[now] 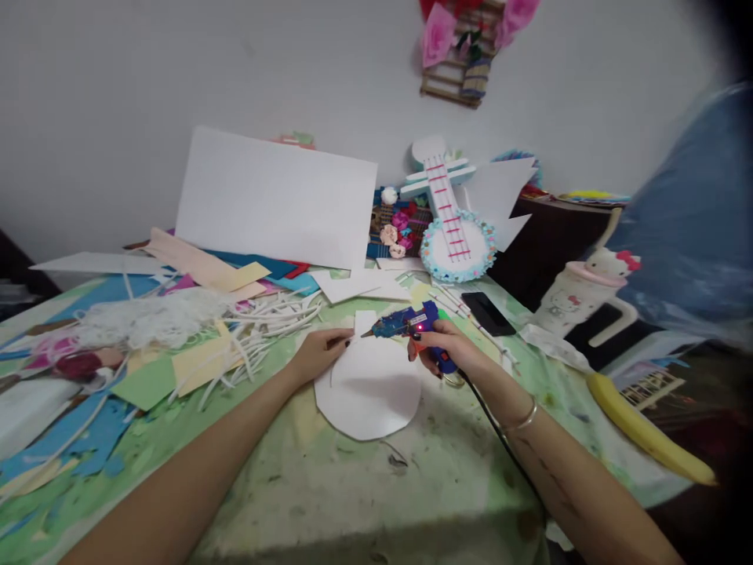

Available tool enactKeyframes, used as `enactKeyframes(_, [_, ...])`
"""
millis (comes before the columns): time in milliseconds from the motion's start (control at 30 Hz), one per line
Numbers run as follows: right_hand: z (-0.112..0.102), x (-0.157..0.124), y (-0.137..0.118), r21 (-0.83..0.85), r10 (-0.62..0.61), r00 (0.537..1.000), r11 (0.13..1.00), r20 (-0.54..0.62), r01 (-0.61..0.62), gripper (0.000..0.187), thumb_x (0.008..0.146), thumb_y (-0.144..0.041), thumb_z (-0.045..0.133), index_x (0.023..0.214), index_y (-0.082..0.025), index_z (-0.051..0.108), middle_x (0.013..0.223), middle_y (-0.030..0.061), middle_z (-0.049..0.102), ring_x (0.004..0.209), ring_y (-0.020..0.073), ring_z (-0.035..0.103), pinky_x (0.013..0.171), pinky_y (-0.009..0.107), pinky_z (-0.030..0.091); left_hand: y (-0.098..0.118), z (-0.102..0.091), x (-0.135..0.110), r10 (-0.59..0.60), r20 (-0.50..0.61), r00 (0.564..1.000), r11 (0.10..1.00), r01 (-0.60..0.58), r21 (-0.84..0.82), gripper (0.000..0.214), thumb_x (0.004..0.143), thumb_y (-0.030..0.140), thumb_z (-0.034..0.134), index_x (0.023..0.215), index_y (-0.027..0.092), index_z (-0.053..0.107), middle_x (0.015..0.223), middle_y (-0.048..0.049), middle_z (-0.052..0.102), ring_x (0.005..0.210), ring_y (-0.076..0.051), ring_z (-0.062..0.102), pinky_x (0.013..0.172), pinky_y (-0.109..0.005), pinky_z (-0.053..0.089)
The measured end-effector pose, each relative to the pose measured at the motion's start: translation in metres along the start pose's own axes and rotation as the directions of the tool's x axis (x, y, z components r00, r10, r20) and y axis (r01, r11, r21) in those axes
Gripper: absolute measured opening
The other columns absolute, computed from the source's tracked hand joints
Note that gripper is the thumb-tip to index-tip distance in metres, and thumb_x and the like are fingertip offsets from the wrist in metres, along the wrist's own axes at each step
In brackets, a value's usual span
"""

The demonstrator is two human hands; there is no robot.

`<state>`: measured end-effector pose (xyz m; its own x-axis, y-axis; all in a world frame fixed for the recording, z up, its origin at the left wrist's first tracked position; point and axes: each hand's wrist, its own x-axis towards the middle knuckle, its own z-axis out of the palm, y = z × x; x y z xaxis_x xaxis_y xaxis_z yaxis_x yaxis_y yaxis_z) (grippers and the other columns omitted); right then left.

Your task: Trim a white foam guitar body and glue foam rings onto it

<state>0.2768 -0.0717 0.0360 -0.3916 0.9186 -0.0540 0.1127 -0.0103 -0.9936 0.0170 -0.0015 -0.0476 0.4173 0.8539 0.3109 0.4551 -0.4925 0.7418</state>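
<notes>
A blue hot glue gun (412, 320) with a small lit red light is in my right hand (444, 345), its fingers wrapped round the handle. The gun's nozzle points left, over the narrow neck of a white round board cutout (370, 392). This cutout lies flat on the table in front of me. At the left edge of its neck, the fingers of my left hand (323, 351) are pressed together and hold it. A black cord runs from the gun along my right forearm.
White strips (252, 337), coloured paper and tangled white string (153, 318) cover the left side. A large white board (276, 196) and a decorated banjo-like model (452, 227) lean at the back. To the right are a phone (488, 312), a cup (573, 302) and a banana (641, 428).
</notes>
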Motion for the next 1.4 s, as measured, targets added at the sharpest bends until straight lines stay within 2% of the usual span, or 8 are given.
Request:
enactKeyframes(67, [0.003, 0.005, 0.011, -0.031, 0.046, 0.999, 0.999, 0.027, -0.045, 0.024, 0.072, -0.036, 0.057, 0.067, -0.012, 0.062, 0.036, -0.0041, 0.047, 0.029, 0.0084, 0.041, 0.030, 0.020, 0.030, 0.000, -0.005, 0.002, -0.003, -0.041, 0.999, 1.000, 0.003, 0.017, 0.028, 0.075, 0.030, 0.050, 0.092, 0.018, 0.068, 0.101, -0.0054, 0.068, 0.092, -0.018, 0.062, 0.082, -0.030, 0.048])
enactKeyframes(200, [0.012, 0.007, 0.028, -0.120, 0.117, 0.993, 0.986, 0.000, -0.116, 0.021, 0.071, -0.033, 0.061, 0.070, -0.013, 0.063, 0.038, -0.0060, 0.046, 0.030, 0.0071, 0.041, 0.031, 0.019, 0.030, 0.001, -0.013, 0.004, 0.005, -0.082, 0.997, 0.981, 0.011, 0.192, 0.016, 0.071, 0.032, 0.058, 0.074, 0.018, 0.066, 0.078, -0.0034, 0.065, 0.074, -0.015, 0.056, 0.068, -0.026, 0.044])
enactKeyframes(367, [0.028, 0.010, 0.039, -0.164, 0.175, 0.985, 0.971, -0.014, -0.175, 0.024, 0.071, -0.038, 0.060, 0.067, -0.014, 0.060, 0.037, -0.0054, 0.046, 0.031, 0.0075, 0.042, 0.033, 0.019, 0.029, 0.002, -0.013, 0.004, -0.044, 0.041, 0.998, 0.966, 0.032, 0.256, 0.018, 0.071, 0.033, 0.059, 0.062, 0.017, 0.060, 0.059, 0.0006, 0.057, 0.059, -0.012, 0.048, 0.057, -0.024, 0.036])
enactKeyframes(500, [0.037, 0.012, 0.045, -0.195, 0.170, 0.985, 0.965, -0.035, -0.174, 0.025, 0.070, -0.038, 0.061, 0.063, -0.014, 0.058, 0.040, -0.0037, 0.047, 0.035, 0.0078, 0.042, 0.035, 0.020, 0.028, 0.002, -0.010, 0.004, -0.014, 0.114, 0.993, 0.959, -0.019, 0.281, 0.016, 0.071, 0.030, 0.056, 0.064, 0.016, 0.058, 0.060, 0.0007, 0.057, 0.059, -0.012, 0.049, 0.056, -0.023, 0.036])
enactKeyframes(767, [0.042, 0.015, 0.055, -0.287, 0.143, 0.987, 0.945, -0.081, -0.160, 0.028, 0.072, -0.041, 0.061, 0.062, -0.015, 0.060, 0.044, -0.0013, 0.049, 0.039, 0.0093, 0.043, 0.038, 0.023, 0.028, 0.004, -0.007, 0.005, -0.058, 0.079, 0.995, 0.958, 0.034, 0.284, 0.010, 0.066, 0.022, 0.053, 0.060, 0.015, 0.058, 0.057, 0.0018, 0.054, 0.057, -0.011, 0.048, 0.057, -0.022, 0.035])
enactKeyframes(967, [0.044, 0.015, 0.059, -0.319, 0.146, 0.985, 0.933, -0.088, -0.167, 0.028, 0.071, -0.042, 0.062, 0.067, -0.015, 0.061, 0.053, -0.0009, 0.050, 0.046, 0.0088, 0.042, 0.042, 0.023, 0.028, 0.002, -0.008, 0.006, -0.063, 0.087, 0.994, 0.974, 0.043, 0.221, 0.010, 0.066, 0.022, 0.053, 0.060, 0.015, 0.056, 0.056, 0.0032, 0.052, 0.055, -0.009, 0.045, 0.056, -0.022, 0.033])
enactKeyframes(1133, [0.048, 0.014, 0.056, -0.351, 0.130, 0.990, 0.925, -0.063, -0.144, 0.030, 0.073, -0.043, 0.060, 0.064, -0.014, 0.059, 0.050, -0.0019, 0.046, 0.045, 0.0084, 0.038, 0.041, 0.023, 0.024, 0.000, -0.010, 0.007, -0.086, 0.104, 0.991, 0.983, 0.067, 0.169, 0.010, 0.066, 0.022, 0.053, 0.059, 0.015, 0.054, 0.054, 0.0038, 0.050, 0.054, -0.009, 0.043, 0.055, -0.022, 0.031])
enactKeyframes(1400, [0.052, 0.015, 0.057, -0.398, 0.101, 0.991, 0.908, -0.093, -0.130, 0.036, 0.073, -0.047, 0.060, 0.057, -0.016, 0.054, 0.047, -0.0021, 0.042, 0.043, 0.0078, 0.034, 0.039, 0.023, 0.020, -0.001, -0.012, 0.009, -0.086, 0.129, 0.988, 0.988, 0.067, 0.139, 0.011, 0.066, 0.022, 0.054, 0.058, 0.015, 0.055, 0.055, 0.0037, 0.049, 0.055, -0.009, 0.043, 0.056, -0.023, 0.031])
